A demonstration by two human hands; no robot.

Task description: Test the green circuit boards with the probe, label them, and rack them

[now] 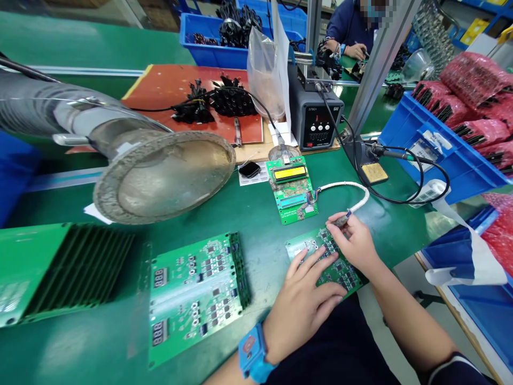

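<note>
My left hand lies flat with fingers spread on a small green circuit board at the table's near edge, holding it down. My right hand is closed on a connector plug at the end of a white sleeved cable, with the plug at the board's far right corner. The cable runs back to a programmer board with a yellow display. A blue watch is on my left wrist.
A larger green board and a stack of green boards lie to the left. A metal fume hood hangs over the mat. A soldering station, iron stand, blue bins and another person are behind.
</note>
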